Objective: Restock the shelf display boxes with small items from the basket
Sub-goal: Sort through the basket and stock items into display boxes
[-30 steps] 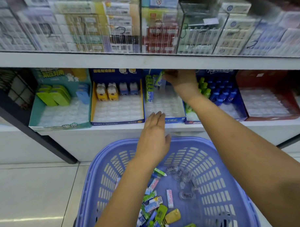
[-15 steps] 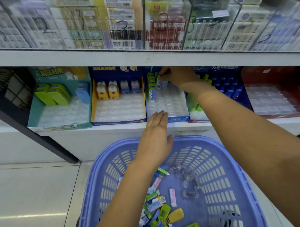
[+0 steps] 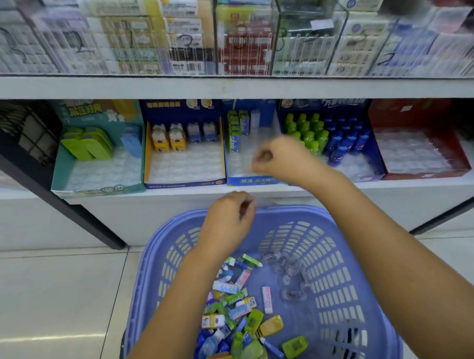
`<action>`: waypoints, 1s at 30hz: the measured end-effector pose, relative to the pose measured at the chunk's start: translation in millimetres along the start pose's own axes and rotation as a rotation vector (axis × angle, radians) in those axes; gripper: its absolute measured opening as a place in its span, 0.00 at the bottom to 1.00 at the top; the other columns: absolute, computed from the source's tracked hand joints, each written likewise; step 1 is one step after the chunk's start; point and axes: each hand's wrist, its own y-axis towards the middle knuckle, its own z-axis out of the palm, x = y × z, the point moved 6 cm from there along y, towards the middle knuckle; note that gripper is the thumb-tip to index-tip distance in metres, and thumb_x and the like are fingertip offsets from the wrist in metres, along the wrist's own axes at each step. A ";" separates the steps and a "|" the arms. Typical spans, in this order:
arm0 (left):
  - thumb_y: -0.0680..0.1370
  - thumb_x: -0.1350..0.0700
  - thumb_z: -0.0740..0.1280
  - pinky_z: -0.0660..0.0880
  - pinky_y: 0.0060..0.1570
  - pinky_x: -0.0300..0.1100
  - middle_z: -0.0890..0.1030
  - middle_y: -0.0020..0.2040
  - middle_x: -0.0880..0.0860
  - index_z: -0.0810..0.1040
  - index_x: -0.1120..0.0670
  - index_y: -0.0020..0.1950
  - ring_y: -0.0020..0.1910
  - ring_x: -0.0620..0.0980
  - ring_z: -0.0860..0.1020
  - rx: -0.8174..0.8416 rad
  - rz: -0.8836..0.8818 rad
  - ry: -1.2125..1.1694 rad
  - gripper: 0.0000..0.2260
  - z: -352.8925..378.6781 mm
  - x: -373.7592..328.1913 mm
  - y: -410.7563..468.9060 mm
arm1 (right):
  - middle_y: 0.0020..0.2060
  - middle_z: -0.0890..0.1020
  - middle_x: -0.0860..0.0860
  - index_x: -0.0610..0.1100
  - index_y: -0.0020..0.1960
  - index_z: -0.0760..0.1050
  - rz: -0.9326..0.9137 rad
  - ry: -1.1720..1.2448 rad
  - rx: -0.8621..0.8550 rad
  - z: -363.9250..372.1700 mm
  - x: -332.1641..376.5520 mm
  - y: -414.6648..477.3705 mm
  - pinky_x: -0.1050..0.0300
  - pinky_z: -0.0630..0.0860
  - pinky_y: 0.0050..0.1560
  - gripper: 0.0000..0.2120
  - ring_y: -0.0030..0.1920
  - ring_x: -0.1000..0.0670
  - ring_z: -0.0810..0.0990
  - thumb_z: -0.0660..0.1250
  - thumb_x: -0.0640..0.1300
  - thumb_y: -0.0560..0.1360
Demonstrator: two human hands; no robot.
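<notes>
Item, left arm: bare forearm rising from the lower edge, angled forward. Its left hand [image 3: 229, 222] shows its back to the camera, fingers [image 3: 246, 206] curled into a loose fist with nothing seen in them.
Item, right arm: bare, entering from the right edge and stretched further forward. Its right hand [image 3: 282, 160] is motion-blurred, fingers curled toward the palm, visibly empty.
The hands are near each other but apart.

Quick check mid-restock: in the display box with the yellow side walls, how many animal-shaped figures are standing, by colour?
Yellow figures: 2
Blue figures: 2
Total: 4
</notes>
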 end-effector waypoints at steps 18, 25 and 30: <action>0.77 0.61 0.60 0.70 0.58 0.48 0.76 0.60 0.59 0.72 0.59 0.63 0.61 0.57 0.73 0.620 -0.300 0.630 0.14 160.3 134.7 -87.7 | 0.63 0.71 0.37 0.42 0.71 0.62 0.345 -0.066 0.709 276.6 -133.3 -151.3 0.53 0.71 0.55 0.24 0.61 0.40 0.73 0.61 0.39 0.76; 0.78 0.51 0.63 0.69 0.59 0.47 0.76 0.61 0.56 0.72 0.56 0.64 0.65 0.56 0.69 0.612 -0.366 0.709 0.16 174.5 152.5 -84.1 | 0.57 0.75 0.40 0.40 0.64 0.68 0.382 -0.019 0.662 300.9 -130.2 -157.6 0.49 0.73 0.55 0.21 0.57 0.39 0.75 0.68 0.43 0.73; 0.77 0.55 0.63 0.72 0.56 0.48 0.78 0.58 0.57 0.75 0.56 0.59 0.64 0.56 0.70 0.597 -0.437 0.678 0.12 174.1 155.4 -82.2 | 0.50 0.74 0.39 0.36 0.64 0.69 0.315 -0.144 0.730 299.6 -123.3 -154.6 0.47 0.73 0.60 0.19 0.57 0.40 0.76 0.65 0.43 0.76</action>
